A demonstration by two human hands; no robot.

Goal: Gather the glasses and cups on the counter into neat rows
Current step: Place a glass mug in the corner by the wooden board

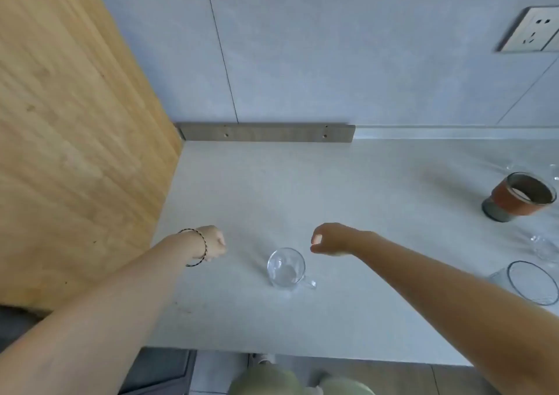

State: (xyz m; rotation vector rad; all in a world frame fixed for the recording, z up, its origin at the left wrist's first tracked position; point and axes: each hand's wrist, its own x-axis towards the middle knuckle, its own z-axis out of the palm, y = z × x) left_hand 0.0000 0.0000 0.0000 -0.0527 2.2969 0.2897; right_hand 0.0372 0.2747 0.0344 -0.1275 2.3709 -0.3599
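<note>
A small clear glass cup (286, 267) with a handle stands upright on the pale counter (348, 189), near the front. My left hand (213, 242) hovers to its left, curled into a loose fist and holding nothing. My right hand (329, 239) hangs just above and right of the cup, fingers curled downward, not touching it. At the right stands a glass with a brown sleeve (518, 196). A wide clear glass (531, 282) sits at the right edge, and another clear glass (544, 248) shows partly behind it.
A wooden side panel (75, 122) walls off the counter's left. A grey strip (266, 133) runs along the tiled back wall, with a power socket (532, 30) at the upper right. The counter's front edge (302, 354) lies below my arms.
</note>
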